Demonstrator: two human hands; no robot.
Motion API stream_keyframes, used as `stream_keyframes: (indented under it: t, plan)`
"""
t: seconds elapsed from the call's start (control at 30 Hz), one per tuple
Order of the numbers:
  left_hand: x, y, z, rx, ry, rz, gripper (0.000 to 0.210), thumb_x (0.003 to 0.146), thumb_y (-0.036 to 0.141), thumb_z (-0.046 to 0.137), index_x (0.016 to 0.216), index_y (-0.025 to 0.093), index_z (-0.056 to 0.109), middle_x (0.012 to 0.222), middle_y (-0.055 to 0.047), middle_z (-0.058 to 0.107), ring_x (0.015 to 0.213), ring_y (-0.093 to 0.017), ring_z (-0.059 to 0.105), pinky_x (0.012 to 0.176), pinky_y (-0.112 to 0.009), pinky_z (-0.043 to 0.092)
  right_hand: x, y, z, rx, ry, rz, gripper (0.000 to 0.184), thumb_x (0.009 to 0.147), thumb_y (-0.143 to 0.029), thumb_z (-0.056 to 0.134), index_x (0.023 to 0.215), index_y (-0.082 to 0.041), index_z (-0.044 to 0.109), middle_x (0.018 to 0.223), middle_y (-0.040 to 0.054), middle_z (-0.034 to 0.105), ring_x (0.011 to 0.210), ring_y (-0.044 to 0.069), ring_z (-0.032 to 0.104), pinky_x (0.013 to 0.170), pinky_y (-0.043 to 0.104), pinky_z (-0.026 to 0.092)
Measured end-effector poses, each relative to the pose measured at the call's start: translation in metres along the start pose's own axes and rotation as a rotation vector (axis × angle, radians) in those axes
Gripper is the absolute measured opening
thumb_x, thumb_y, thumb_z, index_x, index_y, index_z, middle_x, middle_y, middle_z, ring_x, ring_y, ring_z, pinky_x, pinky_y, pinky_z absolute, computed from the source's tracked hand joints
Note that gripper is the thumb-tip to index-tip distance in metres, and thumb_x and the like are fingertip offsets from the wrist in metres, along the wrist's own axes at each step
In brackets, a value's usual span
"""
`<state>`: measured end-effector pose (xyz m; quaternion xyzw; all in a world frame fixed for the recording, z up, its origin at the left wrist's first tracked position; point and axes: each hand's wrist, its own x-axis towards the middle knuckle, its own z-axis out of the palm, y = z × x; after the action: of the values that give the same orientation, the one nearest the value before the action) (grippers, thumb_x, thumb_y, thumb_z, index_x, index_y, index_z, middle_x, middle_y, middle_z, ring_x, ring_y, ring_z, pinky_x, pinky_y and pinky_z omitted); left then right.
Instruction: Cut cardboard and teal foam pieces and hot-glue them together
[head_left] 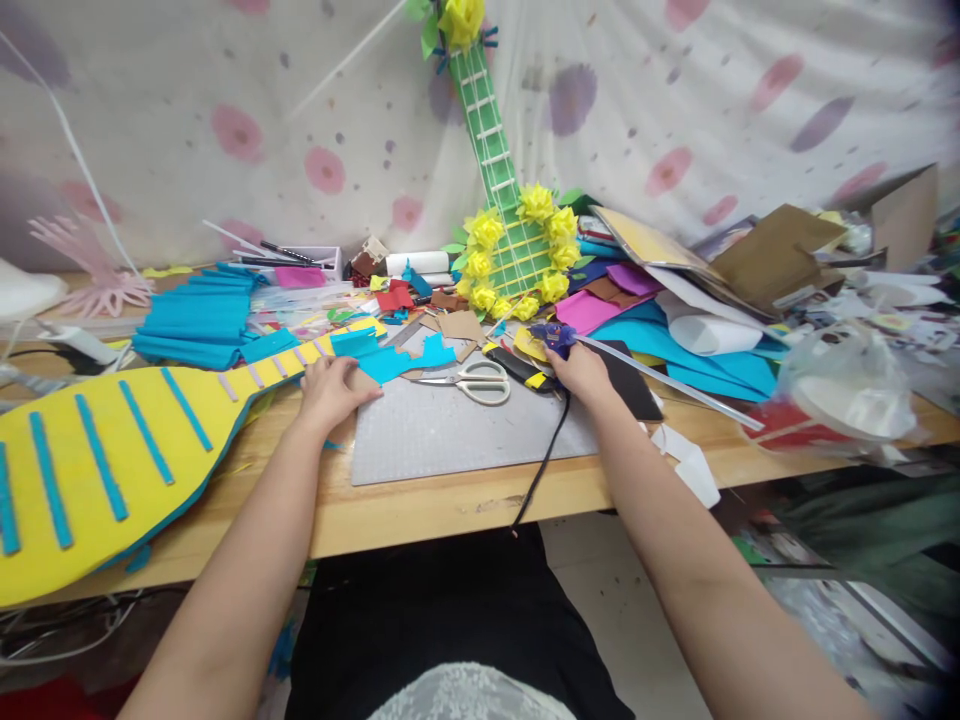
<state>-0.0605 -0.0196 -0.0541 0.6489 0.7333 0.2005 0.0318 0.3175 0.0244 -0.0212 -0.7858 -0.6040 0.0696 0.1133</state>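
Note:
My right hand (583, 372) is closed round a dark purple hot glue gun (553, 338). A long clear glue stick (675, 385) runs out of it to the right, and its black cord (551, 455) hangs over the table edge. My left hand (328, 395) has its fingers curled at the narrow neck of a yellow guitar cutout (135, 440) with blue strips across its body. Beside those fingers lie torn pieces of blue crepe paper (397, 360). Scissors (480, 382) and a yellow-and-black utility knife (519, 368) rest between my hands.
A grey cutting mat (435, 445) lies on the wooden table (450, 520). A green guitar with yellow paper flowers (517, 240) leans on the curtain. Blue crepe paper (199, 315) sits at left, coloured sheets and cardboard (780, 255) at right, near a bag-covered red-and-white tub (825, 400).

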Motion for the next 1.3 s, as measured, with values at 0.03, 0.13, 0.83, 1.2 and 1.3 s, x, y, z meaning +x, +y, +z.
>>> stream_keyframes:
  t: [0.03, 0.13, 0.83, 1.2, 1.3]
  plan:
    - [0.0, 0.0, -0.001, 0.008, -0.01, -0.003, 0.062, 0.06, 0.058, 0.067, 0.109, 0.022, 0.059, 0.117, -0.014, 0.053, 0.112, -0.035, 0.045, 0.091, -0.045, 0.036, 0.001, -0.001, -0.001, 0.001, -0.012, 0.009, 0.053, 0.087, -0.047, 0.041, 0.114, -0.004, 0.057, 0.111, 0.0234, 0.062, 0.106, 0.03, 0.058, 0.085, 0.035, 0.042]
    - [-0.001, 0.001, -0.003, 0.006, -0.027, 0.026, 0.06, 0.064, 0.052, 0.066, 0.114, 0.021, 0.057, 0.117, -0.013, 0.055, 0.113, -0.034, 0.046, 0.095, -0.045, 0.034, 0.005, -0.002, -0.006, 0.018, -0.044, 0.033, 0.053, 0.087, -0.048, 0.04, 0.114, -0.006, 0.058, 0.11, 0.0233, 0.063, 0.106, 0.031, 0.059, 0.083, 0.036, 0.043]
    - [0.022, 0.032, -0.011, -1.428, 0.303, -0.485, 0.055, 0.059, 0.004, 0.071, 0.11, 0.02, 0.055, 0.102, -0.007, 0.065, 0.097, -0.02, 0.063, 0.084, -0.03, 0.051, 0.036, 0.0, -0.051, 0.265, 0.03, -0.092, 0.037, 0.074, -0.044, 0.059, 0.092, -0.012, 0.063, 0.091, 0.0117, 0.066, 0.082, 0.022, 0.061, 0.072, 0.032, 0.046]
    - [0.016, 0.07, 0.007, -1.584, -0.018, -0.461, 0.027, 0.073, 0.014, 0.053, 0.098, 0.015, 0.064, 0.085, -0.005, 0.068, 0.069, -0.013, 0.064, 0.056, -0.021, 0.049, -0.011, -0.07, -0.035, 1.157, -0.489, -0.359, 0.03, 0.071, -0.04, 0.068, 0.083, -0.015, 0.058, 0.078, 0.0031, 0.063, 0.05, 0.005, 0.047, 0.044, 0.019, 0.035]
    - [0.008, 0.073, 0.01, -1.431, -0.001, -0.434, 0.03, 0.073, 0.017, 0.051, 0.101, 0.017, 0.063, 0.084, -0.004, 0.068, 0.067, -0.014, 0.063, 0.052, -0.021, 0.047, -0.03, -0.093, -0.028, 1.143, -0.557, -0.444, 0.025, 0.074, -0.038, 0.065, 0.08, -0.014, 0.059, 0.082, 0.0037, 0.065, 0.048, 0.003, 0.044, 0.042, 0.018, 0.033]
